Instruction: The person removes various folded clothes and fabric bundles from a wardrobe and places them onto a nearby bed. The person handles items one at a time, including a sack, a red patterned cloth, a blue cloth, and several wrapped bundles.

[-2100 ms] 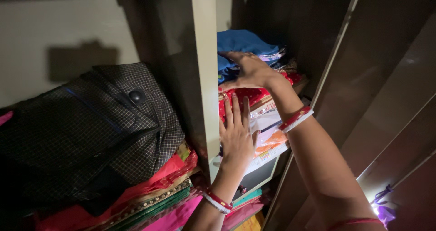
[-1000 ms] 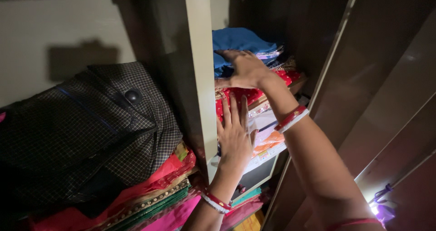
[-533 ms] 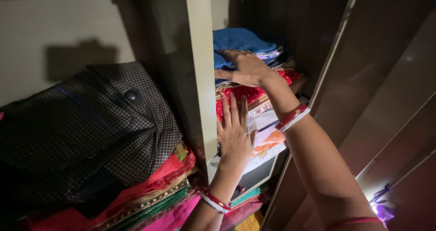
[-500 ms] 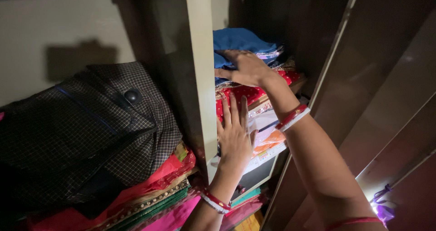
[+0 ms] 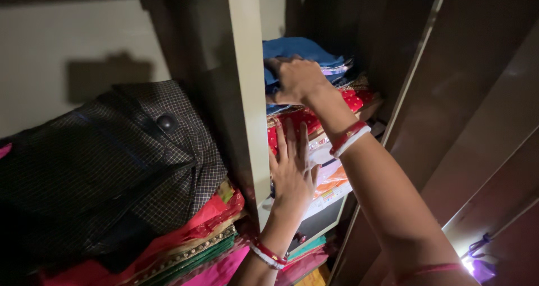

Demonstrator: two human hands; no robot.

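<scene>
At far left a dark checked bag sits on stacked pink and green fabrics. A pale upright divider separates it from the right compartment. There the left hand presses flat, fingers spread, against packaged clothes. Above, the right hand lies palm down, fingers curled, on the blue folded cloth topping the red fabric.

A dark checked bag is lying atop red, green and pink folded fabrics, left of a pale upright wardrobe divider; a wooden door is standing open.
</scene>
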